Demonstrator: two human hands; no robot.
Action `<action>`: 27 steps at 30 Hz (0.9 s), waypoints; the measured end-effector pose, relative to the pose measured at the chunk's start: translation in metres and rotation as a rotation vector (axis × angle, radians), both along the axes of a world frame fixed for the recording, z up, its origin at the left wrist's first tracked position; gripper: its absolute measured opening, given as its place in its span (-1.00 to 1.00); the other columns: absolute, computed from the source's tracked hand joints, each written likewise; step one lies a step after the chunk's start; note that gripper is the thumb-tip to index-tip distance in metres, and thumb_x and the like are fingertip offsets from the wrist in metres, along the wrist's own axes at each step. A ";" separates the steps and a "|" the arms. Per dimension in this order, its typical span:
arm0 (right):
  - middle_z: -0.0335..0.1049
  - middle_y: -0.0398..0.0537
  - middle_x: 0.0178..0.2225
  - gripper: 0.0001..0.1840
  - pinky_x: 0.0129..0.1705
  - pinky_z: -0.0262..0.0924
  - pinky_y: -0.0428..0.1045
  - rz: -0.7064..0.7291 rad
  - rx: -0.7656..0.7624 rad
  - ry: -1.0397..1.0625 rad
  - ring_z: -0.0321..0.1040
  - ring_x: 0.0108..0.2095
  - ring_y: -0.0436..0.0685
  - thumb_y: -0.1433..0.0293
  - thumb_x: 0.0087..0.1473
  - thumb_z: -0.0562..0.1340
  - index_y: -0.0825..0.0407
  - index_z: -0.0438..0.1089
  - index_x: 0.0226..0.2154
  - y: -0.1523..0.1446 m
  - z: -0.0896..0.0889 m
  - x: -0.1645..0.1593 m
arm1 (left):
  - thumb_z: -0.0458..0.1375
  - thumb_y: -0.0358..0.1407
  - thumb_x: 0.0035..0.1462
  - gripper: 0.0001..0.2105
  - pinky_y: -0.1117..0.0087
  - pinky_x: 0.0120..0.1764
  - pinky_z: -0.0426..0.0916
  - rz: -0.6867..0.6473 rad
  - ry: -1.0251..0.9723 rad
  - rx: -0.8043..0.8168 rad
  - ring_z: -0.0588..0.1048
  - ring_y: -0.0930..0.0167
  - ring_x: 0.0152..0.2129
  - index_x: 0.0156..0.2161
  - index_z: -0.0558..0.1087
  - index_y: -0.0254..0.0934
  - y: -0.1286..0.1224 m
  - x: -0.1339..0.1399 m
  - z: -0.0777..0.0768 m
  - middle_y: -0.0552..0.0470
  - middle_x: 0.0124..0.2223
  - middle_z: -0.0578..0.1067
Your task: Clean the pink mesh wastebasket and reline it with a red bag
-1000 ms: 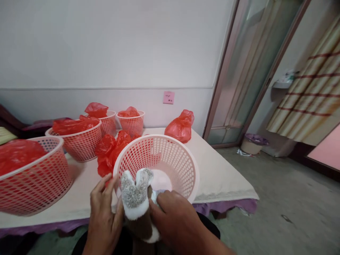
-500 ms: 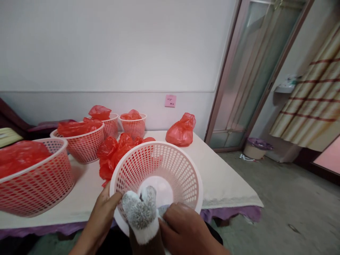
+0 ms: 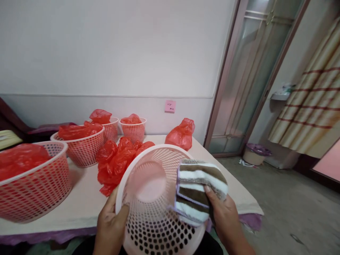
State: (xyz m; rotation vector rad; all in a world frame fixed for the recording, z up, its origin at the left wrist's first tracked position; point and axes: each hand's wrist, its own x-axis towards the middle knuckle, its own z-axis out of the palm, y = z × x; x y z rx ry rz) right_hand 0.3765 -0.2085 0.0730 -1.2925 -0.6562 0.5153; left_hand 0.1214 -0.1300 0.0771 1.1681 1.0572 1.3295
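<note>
My left hand (image 3: 113, 219) grips the left rim of a pale pink plastic basket (image 3: 162, 221), thumb inside and fingers outside. The basket is tilted so that its mouth faces me, and its inside shows bare. In my right hand (image 3: 221, 212) is a folded striped cloth (image 3: 200, 189) in brown, white and grey with a purple edge. The cloth covers part of the basket's right rim; whether it touches the rim I cannot tell. Just behind the basket lies a crumpled red plastic bag (image 3: 117, 161).
Baskets with red bags inside stand at left: a large one (image 3: 39, 189), a middle one (image 3: 83, 150) and two smaller ones at the back. A filled red bag (image 3: 182, 136) sits by the wall on the cloth-covered table (image 3: 233, 187). A bin (image 3: 255, 156) stands on the floor.
The striped cloth has come up from the near edge of the basket to its right side with my right hand. The basket has tipped, showing more of its near inner wall.
</note>
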 end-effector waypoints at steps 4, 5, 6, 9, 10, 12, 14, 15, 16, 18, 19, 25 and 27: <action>0.51 -0.01 -0.09 -0.51 0.03 0.28 0.17 -0.182 0.131 -0.031 0.43 -0.08 0.24 0.15 0.01 0.28 0.01 0.39 -0.02 -0.001 0.008 0.002 | 0.13 -0.31 -0.01 -0.53 0.35 0.03 0.38 0.071 0.208 0.179 0.38 0.23 0.10 0.07 0.41 -0.20 -0.001 0.001 -0.007 0.02 0.09 0.49; 0.51 0.00 -0.11 -0.55 0.00 0.30 0.16 -0.234 0.146 -0.181 0.43 -0.10 0.23 0.19 0.01 0.29 0.01 0.40 -0.05 0.000 0.012 0.000 | 0.10 -0.32 0.02 -0.56 0.32 0.07 0.35 0.069 0.288 0.247 0.38 0.24 0.10 0.06 0.42 -0.20 -0.001 0.002 -0.010 0.01 0.11 0.48; 0.51 0.02 -0.15 -0.61 -0.06 0.33 0.15 -0.268 0.160 -0.380 0.44 -0.14 0.23 0.24 0.00 0.29 0.03 0.43 -0.10 0.001 0.016 -0.004 | 0.07 -0.35 0.05 -0.57 0.29 0.11 0.31 0.054 0.374 0.329 0.39 0.26 0.10 0.06 0.43 -0.19 -0.002 0.004 -0.014 0.01 0.12 0.46; 0.45 0.13 -0.24 -0.71 -0.20 0.35 0.19 -0.247 0.188 -1.078 0.39 -0.20 0.30 0.40 -0.03 0.23 0.09 0.46 -0.19 0.009 0.027 -0.023 | 0.03 -0.41 0.11 -0.54 0.26 0.15 0.27 -0.086 0.585 0.646 0.37 0.29 0.12 0.13 0.37 -0.13 -0.004 0.009 -0.030 0.01 0.19 0.40; 0.42 0.18 -0.20 -0.64 -0.17 0.33 0.23 -0.204 0.178 -1.271 0.34 -0.15 0.35 0.43 -0.05 0.20 0.12 0.44 -0.13 0.012 0.029 -0.031 | 0.03 -0.42 0.12 -0.51 0.26 0.15 0.27 -0.132 0.624 0.749 0.34 0.29 0.15 0.18 0.32 -0.11 -0.005 0.010 -0.035 0.01 0.22 0.36; 0.34 0.24 -0.07 -0.47 -0.05 0.23 0.34 -0.112 0.112 -1.507 0.24 -0.02 0.44 0.46 -0.05 0.17 0.13 0.34 0.04 0.020 0.031 -0.042 | 0.03 -0.45 0.12 -0.44 0.27 0.17 0.25 -0.158 0.668 0.894 0.29 0.30 0.18 0.24 0.23 -0.06 -0.006 0.011 -0.044 0.03 0.25 0.32; 0.30 0.23 0.01 -0.42 0.03 0.14 0.36 -0.058 0.074 -1.580 0.18 0.04 0.42 0.48 0.01 0.14 0.10 0.23 0.14 0.029 0.029 -0.046 | 0.04 -0.48 0.12 -0.41 0.28 0.17 0.25 -0.124 0.681 0.933 0.30 0.31 0.18 0.25 0.21 -0.03 -0.006 0.008 -0.048 0.05 0.25 0.33; 0.30 0.21 0.00 -0.44 0.04 0.12 0.34 -0.065 0.084 -1.574 0.19 0.03 0.39 0.50 0.04 0.12 0.10 0.22 0.14 0.033 0.026 -0.045 | 0.03 -0.48 0.13 -0.43 0.29 0.16 0.26 -0.120 0.673 0.925 0.31 0.32 0.17 0.24 0.22 -0.03 -0.006 0.006 -0.049 0.05 0.24 0.34; 0.31 0.20 -0.02 -0.46 0.03 0.13 0.32 -0.082 0.097 -1.548 0.20 0.01 0.35 0.53 0.05 0.10 0.10 0.22 0.13 0.037 0.023 -0.042 | 0.02 -0.48 0.14 -0.45 0.29 0.16 0.27 -0.125 0.656 0.904 0.33 0.32 0.16 0.23 0.25 -0.05 -0.006 0.003 -0.048 0.04 0.22 0.36; 0.33 0.18 -0.06 -0.46 0.00 0.14 0.28 -0.119 0.099 -1.459 0.22 -0.03 0.31 0.55 0.04 0.09 0.12 0.20 0.12 0.043 0.014 -0.031 | 0.02 -0.44 0.15 -0.52 0.27 0.14 0.30 -0.135 0.603 0.835 0.36 0.29 0.13 0.18 0.33 -0.09 -0.005 -0.002 -0.045 0.02 0.20 0.40; 0.33 0.17 -0.07 -0.44 -0.01 0.14 0.26 -0.134 0.080 -1.398 0.23 -0.04 0.30 0.56 0.03 0.09 0.12 0.18 0.12 0.046 0.008 -0.024 | 0.04 -0.41 0.15 -0.55 0.25 0.14 0.31 -0.129 0.571 0.789 0.38 0.28 0.12 0.15 0.37 -0.11 -0.005 -0.005 -0.043 0.02 0.17 0.42; 0.38 0.14 -0.05 -0.41 -0.05 0.22 0.19 -0.199 -0.195 -0.744 0.32 -0.05 0.30 0.29 0.01 0.15 0.08 0.17 0.11 0.045 -0.040 0.008 | 0.17 -0.20 0.09 -0.68 0.18 0.18 0.26 0.021 0.314 0.464 0.42 0.19 0.06 -0.03 0.53 -0.14 -0.020 -0.010 -0.034 0.01 0.07 0.52; 0.44 0.08 -0.16 -0.38 -0.12 0.26 0.15 -0.158 -0.329 -0.480 0.38 -0.16 0.29 0.17 -0.05 0.19 0.07 0.21 0.06 0.041 -0.058 0.010 | 0.16 -0.17 0.11 -0.69 0.19 0.20 0.22 0.117 0.225 0.395 0.40 0.21 0.08 -0.04 0.52 -0.12 -0.029 -0.006 -0.031 0.04 0.08 0.51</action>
